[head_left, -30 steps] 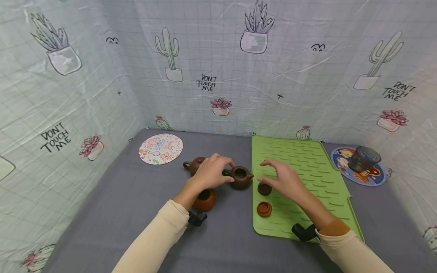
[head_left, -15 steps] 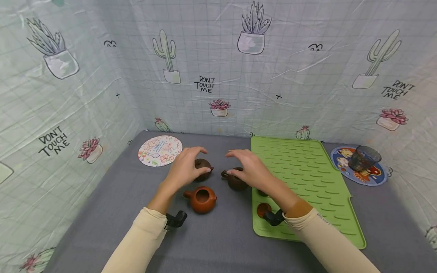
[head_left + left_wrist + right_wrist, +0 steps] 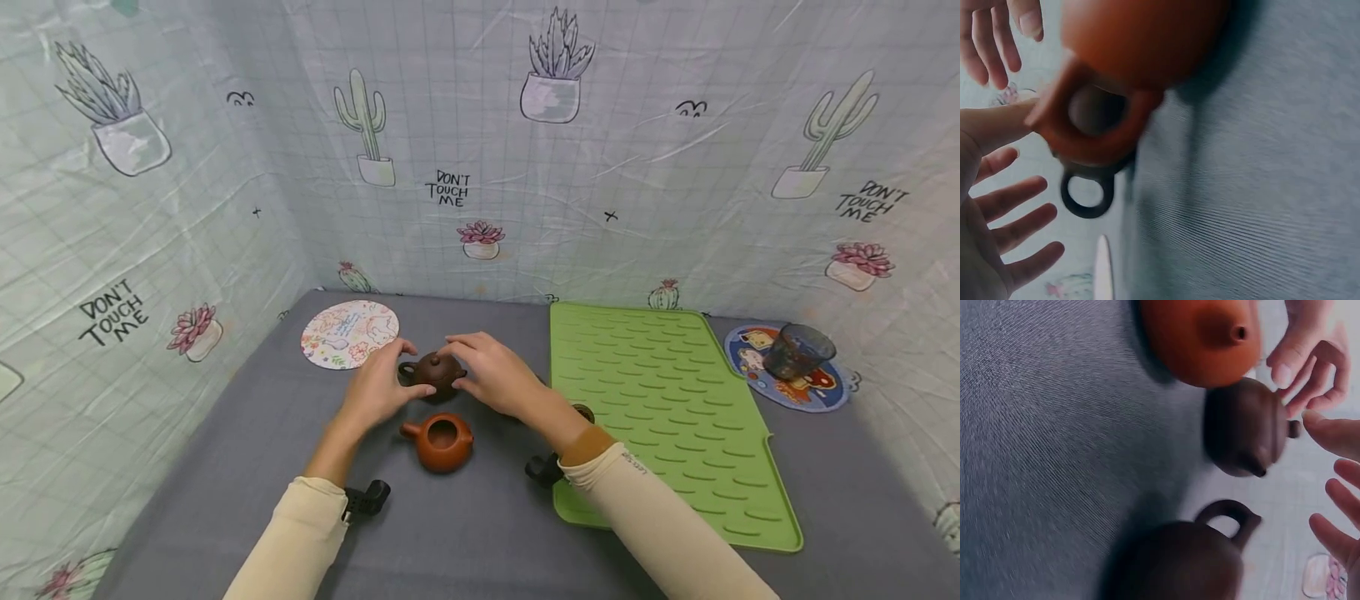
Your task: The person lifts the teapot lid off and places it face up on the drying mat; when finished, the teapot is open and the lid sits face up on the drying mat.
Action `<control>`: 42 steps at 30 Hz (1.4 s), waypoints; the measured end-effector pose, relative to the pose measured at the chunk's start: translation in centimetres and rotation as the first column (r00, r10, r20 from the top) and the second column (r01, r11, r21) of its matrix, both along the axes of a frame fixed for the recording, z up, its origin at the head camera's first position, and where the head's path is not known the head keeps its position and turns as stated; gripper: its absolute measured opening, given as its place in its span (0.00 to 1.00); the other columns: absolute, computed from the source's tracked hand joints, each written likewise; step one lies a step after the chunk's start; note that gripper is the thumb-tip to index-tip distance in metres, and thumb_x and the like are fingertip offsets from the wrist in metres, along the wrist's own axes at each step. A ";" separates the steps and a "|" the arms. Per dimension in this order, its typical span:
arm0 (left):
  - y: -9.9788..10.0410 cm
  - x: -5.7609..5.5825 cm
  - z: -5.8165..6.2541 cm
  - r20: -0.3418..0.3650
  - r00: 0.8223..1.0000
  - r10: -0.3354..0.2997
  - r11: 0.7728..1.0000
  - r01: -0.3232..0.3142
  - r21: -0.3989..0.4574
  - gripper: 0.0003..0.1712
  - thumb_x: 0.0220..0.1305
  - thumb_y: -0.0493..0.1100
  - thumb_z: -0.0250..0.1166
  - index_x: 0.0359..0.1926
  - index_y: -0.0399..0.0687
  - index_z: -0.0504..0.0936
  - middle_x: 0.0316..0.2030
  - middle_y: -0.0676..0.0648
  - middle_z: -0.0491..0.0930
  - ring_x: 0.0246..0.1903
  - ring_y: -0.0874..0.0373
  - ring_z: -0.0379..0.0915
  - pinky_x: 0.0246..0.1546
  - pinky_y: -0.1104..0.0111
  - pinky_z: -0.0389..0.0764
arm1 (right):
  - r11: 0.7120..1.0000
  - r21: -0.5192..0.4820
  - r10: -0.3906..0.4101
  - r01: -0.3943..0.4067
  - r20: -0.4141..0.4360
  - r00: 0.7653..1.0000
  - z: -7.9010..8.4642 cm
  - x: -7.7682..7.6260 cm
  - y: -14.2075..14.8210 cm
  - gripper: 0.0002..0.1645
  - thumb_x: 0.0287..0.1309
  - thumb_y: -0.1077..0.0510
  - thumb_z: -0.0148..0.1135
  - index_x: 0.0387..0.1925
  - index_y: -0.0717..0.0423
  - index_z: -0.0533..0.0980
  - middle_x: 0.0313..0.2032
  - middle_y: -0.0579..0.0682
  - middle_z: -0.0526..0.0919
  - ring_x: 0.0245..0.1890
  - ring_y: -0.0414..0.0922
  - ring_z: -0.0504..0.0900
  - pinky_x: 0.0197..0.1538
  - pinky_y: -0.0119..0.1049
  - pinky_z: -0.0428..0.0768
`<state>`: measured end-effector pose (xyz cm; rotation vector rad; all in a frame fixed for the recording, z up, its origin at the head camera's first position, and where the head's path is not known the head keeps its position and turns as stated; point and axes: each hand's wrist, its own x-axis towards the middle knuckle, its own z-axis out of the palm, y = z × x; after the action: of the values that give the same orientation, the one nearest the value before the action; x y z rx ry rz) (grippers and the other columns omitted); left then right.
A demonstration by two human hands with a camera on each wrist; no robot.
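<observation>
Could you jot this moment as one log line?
left hand: beside lidded brown teapot | right hand: opposite side | orange teapot: lidless, upright

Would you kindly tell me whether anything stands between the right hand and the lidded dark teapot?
Nothing visible does: the right hand is right beside the lidded dark teapot, and the orange teapot sits to the near side, off that path.

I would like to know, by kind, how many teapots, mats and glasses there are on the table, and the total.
Teapots: 3 (orange teapot, brown lidded teapot, another brown teapot partly in view)
Round mats: 2 (white mat, blue mat)
Green mat: 1
Glass: 1
Total: 7
</observation>
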<state>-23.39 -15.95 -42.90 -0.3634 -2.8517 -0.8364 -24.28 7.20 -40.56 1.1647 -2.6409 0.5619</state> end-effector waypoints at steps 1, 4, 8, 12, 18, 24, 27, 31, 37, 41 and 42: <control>-0.1 0.0 -0.3 0.005 1.000 -0.003 1.000 0.003 0.012 0.35 0.52 0.52 0.81 0.56 0.44 0.76 0.54 0.39 0.83 0.50 0.42 0.80 0.50 0.48 0.80 | 1.000 0.008 0.010 -0.010 -0.003 1.000 -0.3 -0.1 -0.3 0.28 0.61 0.57 0.73 0.62 0.51 0.78 0.68 0.56 0.76 0.68 0.54 0.76 0.66 0.48 0.79; -0.2 -0.2 -1.3 0.022 1.000 -0.012 0.999 0.011 0.053 0.34 0.52 0.51 0.81 0.55 0.43 0.76 0.52 0.40 0.83 0.51 0.42 0.80 0.52 0.48 0.79 | 0.999 0.042 0.028 -0.028 0.003 1.000 -1.3 -0.3 -0.9 0.27 0.61 0.57 0.72 0.62 0.50 0.79 0.69 0.56 0.75 0.69 0.54 0.76 0.67 0.47 0.79; -0.3 -0.3 -2.1 0.036 0.999 -0.011 0.996 0.008 0.087 0.32 0.53 0.48 0.81 0.53 0.42 0.75 0.51 0.39 0.82 0.52 0.41 0.79 0.55 0.47 0.78 | 0.995 0.086 0.041 -0.041 0.008 0.999 -2.3 -0.5 -1.4 0.29 0.62 0.57 0.71 0.65 0.47 0.78 0.72 0.54 0.73 0.70 0.53 0.75 0.67 0.46 0.78; -0.3 -0.5 -2.4 0.026 1.000 0.004 0.995 -0.007 0.104 0.30 0.53 0.47 0.81 0.52 0.43 0.76 0.51 0.39 0.81 0.53 0.40 0.79 0.56 0.47 0.77 | 0.993 0.115 0.038 -0.038 -0.003 0.999 -2.6 -0.6 -1.7 0.30 0.63 0.57 0.71 0.66 0.44 0.77 0.72 0.54 0.72 0.70 0.52 0.75 0.67 0.46 0.79; -0.1 -0.6 -2.4 0.047 0.999 0.023 0.995 -0.028 0.101 0.29 0.54 0.47 0.80 0.52 0.43 0.77 0.51 0.39 0.82 0.53 0.41 0.79 0.56 0.47 0.77 | 0.992 0.129 0.010 -0.010 0.002 1.000 -3.0 -0.7 -2.0 0.31 0.63 0.56 0.70 0.68 0.44 0.76 0.73 0.54 0.72 0.69 0.53 0.76 0.65 0.47 0.80; -0.1 -0.7 -2.4 0.070 0.997 0.041 0.994 -0.047 0.094 0.29 0.53 0.47 0.81 0.51 0.44 0.77 0.50 0.39 0.83 0.52 0.41 0.79 0.55 0.47 0.77 | 0.991 0.130 -0.027 0.028 -0.008 1.000 -3.4 -0.9 -2.3 0.30 0.65 0.55 0.69 0.67 0.44 0.76 0.72 0.51 0.74 0.68 0.52 0.78 0.66 0.46 0.80; -0.1 -0.8 -2.4 0.080 0.996 0.042 0.994 -0.049 0.098 0.29 0.53 0.47 0.81 0.51 0.45 0.77 0.50 0.40 0.84 0.52 0.42 0.79 0.55 0.48 0.77 | 0.991 0.123 -0.044 0.045 -0.009 0.999 -3.5 -0.9 -2.5 0.29 0.65 0.55 0.69 0.67 0.44 0.76 0.71 0.50 0.75 0.66 0.51 0.79 0.65 0.45 0.80; -0.1 -0.9 -2.3 0.086 0.996 0.029 0.994 -0.038 0.106 0.28 0.52 0.47 0.81 0.50 0.45 0.78 0.50 0.39 0.84 0.51 0.42 0.80 0.54 0.48 0.77 | 0.994 0.097 -0.056 0.057 -0.012 0.998 -3.5 -1.2 -2.6 0.29 0.62 0.55 0.71 0.65 0.44 0.79 0.68 0.49 0.78 0.62 0.49 0.82 0.63 0.45 0.81; -0.1 -1.0 -2.2 0.100 0.995 0.026 0.993 -0.037 0.110 0.27 0.53 0.47 0.81 0.49 0.46 0.78 0.50 0.39 0.84 0.51 0.42 0.80 0.54 0.48 0.77 | 0.997 0.056 -0.046 0.045 0.002 0.999 -3.3 -1.4 -2.6 0.29 0.58 0.56 0.74 0.62 0.44 0.81 0.66 0.50 0.80 0.59 0.50 0.85 0.60 0.45 0.83; -0.2 -1.0 -2.1 0.105 0.994 0.026 0.994 -0.038 0.107 0.26 0.54 0.47 0.80 0.49 0.46 0.78 0.50 0.39 0.84 0.51 0.41 0.79 0.54 0.48 0.77 | 0.998 0.049 -0.040 0.039 0.016 0.999 -3.2 -1.5 -2.7 0.28 0.57 0.57 0.74 0.61 0.45 0.81 0.65 0.51 0.81 0.57 0.50 0.85 0.58 0.44 0.84; -0.2 -1.0 -2.1 0.106 0.994 0.028 0.994 -0.039 0.105 0.26 0.54 0.47 0.80 0.49 0.46 0.78 0.50 0.39 0.84 0.51 0.41 0.79 0.54 0.47 0.77 | 0.998 0.050 -0.040 0.039 0.015 0.999 -3.2 -1.5 -2.7 0.28 0.57 0.57 0.74 0.61 0.45 0.81 0.65 0.51 0.81 0.57 0.50 0.86 0.58 0.44 0.84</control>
<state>-24.36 -16.14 -45.03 -0.2648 -2.8833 -1.0257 -25.82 4.48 -43.74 1.1240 -2.6998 0.5027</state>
